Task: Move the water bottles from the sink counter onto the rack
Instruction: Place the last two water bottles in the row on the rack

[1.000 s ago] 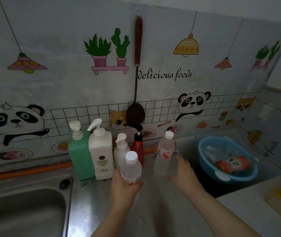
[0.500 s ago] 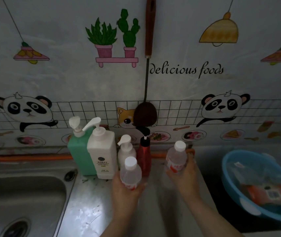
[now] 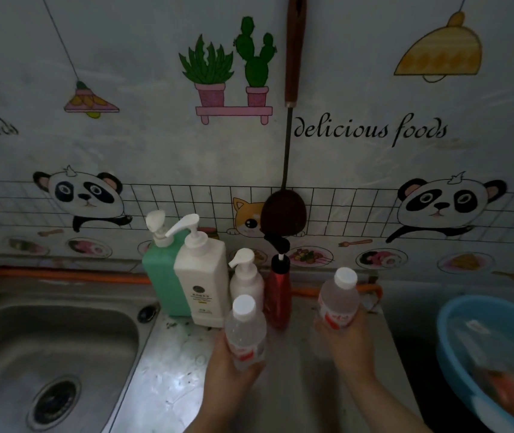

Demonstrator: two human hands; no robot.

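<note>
Two small clear water bottles with white caps and red labels are held above the steel sink counter (image 3: 168, 370). My left hand (image 3: 230, 373) grips the left water bottle (image 3: 244, 331) from below, in front of the pump dispensers. My right hand (image 3: 347, 342) grips the right water bottle (image 3: 338, 300) around its lower half, further right and slightly farther back. Both bottles are upright and lifted off the counter. No rack is in view.
A green pump bottle (image 3: 160, 276), a white pump bottle (image 3: 201, 276), a small white pump bottle (image 3: 246, 276) and a red bottle (image 3: 279, 292) stand against the wall. The sink basin (image 3: 46, 345) is at left. A blue basin (image 3: 493, 354) sits at right. A dark ladle (image 3: 283, 210) hangs on the wall.
My right hand closed on the right bottle and lifted it off the counter. The view moved closer and turned left, showing more of the sink. The left hand still holds its bottle.
</note>
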